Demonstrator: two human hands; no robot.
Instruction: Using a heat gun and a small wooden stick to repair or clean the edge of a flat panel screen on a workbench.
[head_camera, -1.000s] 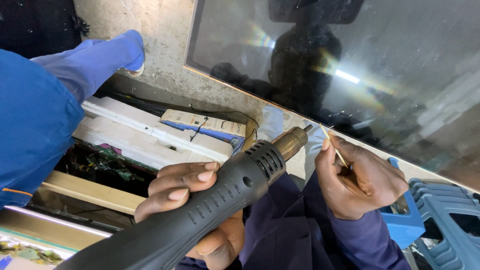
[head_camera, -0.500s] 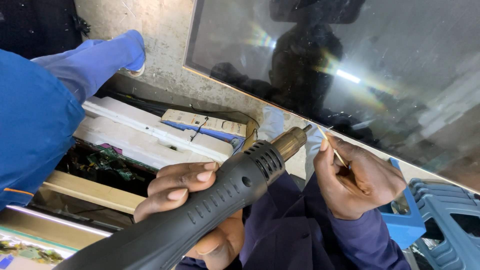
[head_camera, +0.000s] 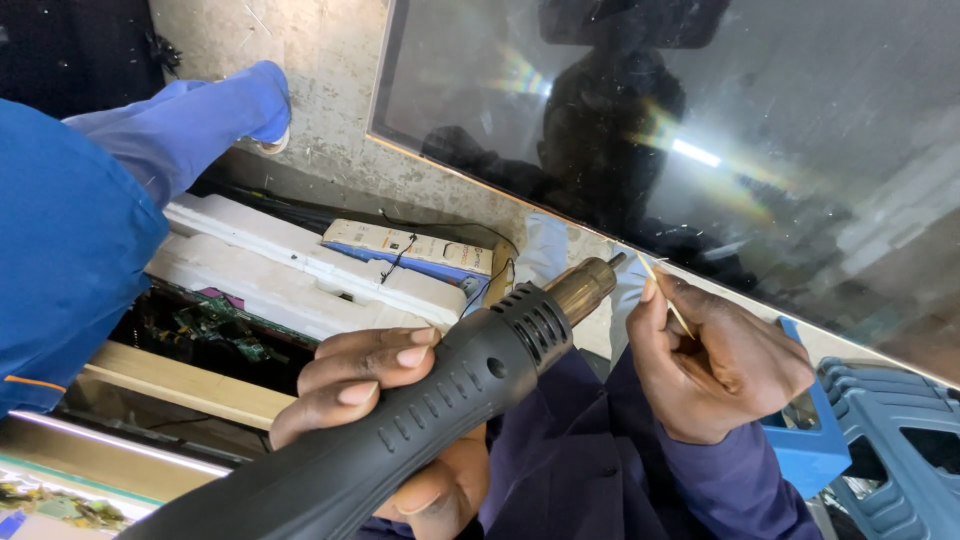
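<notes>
A person's left hand (head_camera: 370, 385) wraps its fingers closed around the black body of a heat gun (head_camera: 400, 420), whose brass nozzle points at the lower edge of a large dark screen panel (head_camera: 700, 130). Just right of the nozzle, the right hand (head_camera: 715, 365) pinches a thin yellowish stick (head_camera: 665, 295) in closed fingers, its tip touching that panel edge. A blue sleeve (head_camera: 180, 120) lies far left of the panel.
</notes>
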